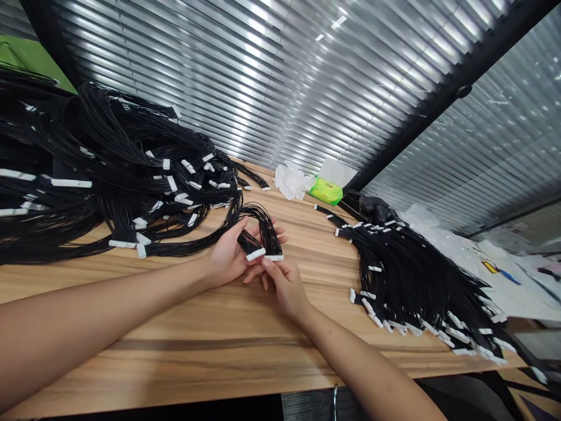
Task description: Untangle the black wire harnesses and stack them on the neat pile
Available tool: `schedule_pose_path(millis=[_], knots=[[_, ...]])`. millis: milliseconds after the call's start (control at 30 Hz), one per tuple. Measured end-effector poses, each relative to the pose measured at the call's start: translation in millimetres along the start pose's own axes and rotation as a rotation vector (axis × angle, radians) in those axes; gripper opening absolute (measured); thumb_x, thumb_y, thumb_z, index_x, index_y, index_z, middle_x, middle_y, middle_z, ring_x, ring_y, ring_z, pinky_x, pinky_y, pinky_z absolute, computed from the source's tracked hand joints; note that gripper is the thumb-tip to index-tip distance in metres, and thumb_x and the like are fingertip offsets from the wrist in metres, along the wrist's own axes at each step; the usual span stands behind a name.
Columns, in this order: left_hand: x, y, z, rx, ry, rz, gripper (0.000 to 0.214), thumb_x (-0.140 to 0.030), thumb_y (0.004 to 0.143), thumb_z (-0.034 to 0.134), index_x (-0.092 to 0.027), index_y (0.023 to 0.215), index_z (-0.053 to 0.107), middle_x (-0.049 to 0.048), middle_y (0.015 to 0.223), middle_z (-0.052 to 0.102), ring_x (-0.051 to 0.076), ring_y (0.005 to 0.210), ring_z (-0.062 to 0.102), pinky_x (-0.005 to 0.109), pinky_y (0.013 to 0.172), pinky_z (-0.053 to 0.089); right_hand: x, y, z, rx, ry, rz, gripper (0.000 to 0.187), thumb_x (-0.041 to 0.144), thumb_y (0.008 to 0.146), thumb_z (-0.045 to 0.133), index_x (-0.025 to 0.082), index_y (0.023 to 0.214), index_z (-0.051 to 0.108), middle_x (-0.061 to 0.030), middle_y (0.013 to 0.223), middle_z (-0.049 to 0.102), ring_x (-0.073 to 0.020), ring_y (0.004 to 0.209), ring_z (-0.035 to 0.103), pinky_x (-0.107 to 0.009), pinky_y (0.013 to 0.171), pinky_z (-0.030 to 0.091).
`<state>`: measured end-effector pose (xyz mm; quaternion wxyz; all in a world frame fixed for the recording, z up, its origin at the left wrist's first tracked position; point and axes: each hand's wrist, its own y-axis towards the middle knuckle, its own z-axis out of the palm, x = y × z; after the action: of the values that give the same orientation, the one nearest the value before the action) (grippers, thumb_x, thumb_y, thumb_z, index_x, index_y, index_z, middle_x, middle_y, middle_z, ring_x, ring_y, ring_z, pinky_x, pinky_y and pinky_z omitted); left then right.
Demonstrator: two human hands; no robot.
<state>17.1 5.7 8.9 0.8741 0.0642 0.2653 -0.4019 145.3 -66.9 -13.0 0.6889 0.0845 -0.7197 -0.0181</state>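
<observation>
Above the middle of the wooden table (188, 327), my left hand (230, 254) is curled around the black wires of a wire harness (263, 217), its thumb over them. One white connector (256, 254) of this harness points toward me just past the palm. My right hand (287, 286) pinches a second white connector (274, 258) between thumb and fingers, right beside the first. Between the two ends the wires rise in a loop behind my hands. Some strands run left toward a big heap of similar harnesses (131, 146); where they join is hidden.
A second pile of black harnesses (407, 275) lies at the right, its white connectors along the table's front edge. At the back are crumpled tissue (291, 180) and a green tissue pack (325, 190). Metallic blinds (210, 76) rise behind. Scissors-like yellow and blue handles (499, 270) lie far right.
</observation>
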Motion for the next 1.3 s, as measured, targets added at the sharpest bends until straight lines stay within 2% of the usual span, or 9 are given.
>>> schedule_pose_path(millis=[167, 300, 500, 667, 800, 867, 933, 1067, 1300], knots=[[4, -1, -0.9, 0.008, 0.051, -0.050, 0.043, -0.045, 0.094, 0.030, -0.021, 0.125, 0.049, 0.0086, 0.101, 0.064, 0.024, 0.081, 0.068, 0.032, 0.049, 0.055, 1, -4, 3, 0.021, 0.028, -0.005, 0.036, 0.040, 0.090, 0.047, 0.016, 0.088, 0.074, -0.0046, 0.064, 0.071, -0.0104, 0.045, 0.038, -0.026, 0.047, 0.031], [5, -2, -2.1, 0.033, 0.062, -0.084, 0.037, -0.041, 0.092, 0.036, -0.024, 0.121, 0.050, 0.0056, 0.096, 0.065, 0.019, 0.063, 0.065, 0.035, 0.047, 0.056, 7, -6, 5, 0.007, 0.101, 0.015, 0.039, 0.043, 0.089, 0.046, 0.015, 0.087, 0.073, -0.0064, 0.064, 0.072, -0.0103, 0.043, 0.038, -0.026, 0.046, 0.031], [4, -2, -1.6, 0.026, 0.082, -0.093, 0.024, -0.028, 0.084, 0.045, -0.020, 0.104, 0.055, 0.0034, 0.088, 0.065, 0.013, 0.046, 0.053, 0.038, 0.046, 0.057, 10, -7, 8, 0.005, 0.183, 0.040, 0.044, 0.049, 0.087, 0.046, 0.014, 0.084, 0.072, -0.0069, 0.059, 0.069, -0.0105, 0.041, 0.040, -0.025, 0.042, 0.031], [4, -3, -1.6, 0.090, 0.101, -0.129, 0.024, -0.025, 0.077, 0.045, -0.017, 0.096, 0.058, 0.0027, 0.076, 0.063, 0.018, 0.052, 0.058, 0.044, 0.048, 0.057, 8, -8, 7, 0.009, 0.215, 0.018, 0.045, 0.051, 0.088, 0.045, 0.015, 0.084, 0.071, -0.0058, 0.055, 0.067, -0.0111, 0.042, 0.044, -0.024, 0.040, 0.029], [3, -4, 1.0, 0.028, 0.062, -0.111, 0.025, -0.018, 0.070, 0.046, -0.015, 0.091, 0.059, 0.0043, 0.077, 0.064, 0.017, 0.058, 0.061, 0.032, 0.054, 0.056, 5, -10, 5, -0.009, 0.157, 0.020, 0.048, 0.053, 0.088, 0.043, 0.015, 0.080, 0.070, -0.0042, 0.054, 0.064, -0.0100, 0.040, 0.039, -0.025, 0.040, 0.027], [3, -5, 2.2, 0.011, 0.054, -0.097, 0.025, -0.017, 0.067, 0.046, -0.014, 0.089, 0.057, 0.0050, 0.081, 0.065, 0.014, 0.049, 0.057, 0.026, 0.044, 0.051, 3, -10, 4, 0.000, 0.128, 0.034, 0.048, 0.054, 0.088, 0.043, 0.015, 0.076, 0.069, -0.0023, 0.052, 0.061, -0.0092, 0.040, 0.037, -0.024, 0.040, 0.026], [3, -5, 3.0, 0.017, 0.068, -0.091, 0.025, -0.019, 0.067, 0.046, -0.015, 0.090, 0.056, 0.0040, 0.080, 0.064, 0.012, 0.041, 0.052, 0.024, 0.038, 0.045, 2, -10, 4, 0.011, 0.102, 0.056, 0.048, 0.054, 0.088, 0.043, 0.016, 0.072, 0.067, -0.0002, 0.049, 0.056, -0.0087, 0.041, 0.037, -0.024, 0.041, 0.026], [6, -5, 3.6, -0.020, 0.061, -0.047, 0.024, -0.017, 0.068, 0.048, -0.016, 0.091, 0.054, 0.0024, 0.079, 0.061, 0.014, 0.061, 0.060, 0.023, 0.052, 0.051, 3, -9, 6, 0.002, 0.082, 0.091, 0.046, 0.056, 0.084, 0.049, 0.016, 0.064, 0.062, 0.0021, 0.046, 0.051, -0.0082, 0.040, 0.036, -0.024, 0.043, 0.026], [10, -4, -1.7, -0.011, 0.179, 0.017, 0.029, -0.023, 0.071, 0.049, -0.017, 0.099, 0.054, 0.0050, 0.093, 0.066, 0.018, 0.074, 0.061, 0.026, 0.058, 0.052, 7, -9, 9, -0.045, 0.170, 0.173, 0.045, 0.056, 0.082, 0.051, 0.017, 0.059, 0.056, 0.0014, 0.045, 0.050, -0.0090, 0.041, 0.039, -0.023, 0.042, 0.027]])
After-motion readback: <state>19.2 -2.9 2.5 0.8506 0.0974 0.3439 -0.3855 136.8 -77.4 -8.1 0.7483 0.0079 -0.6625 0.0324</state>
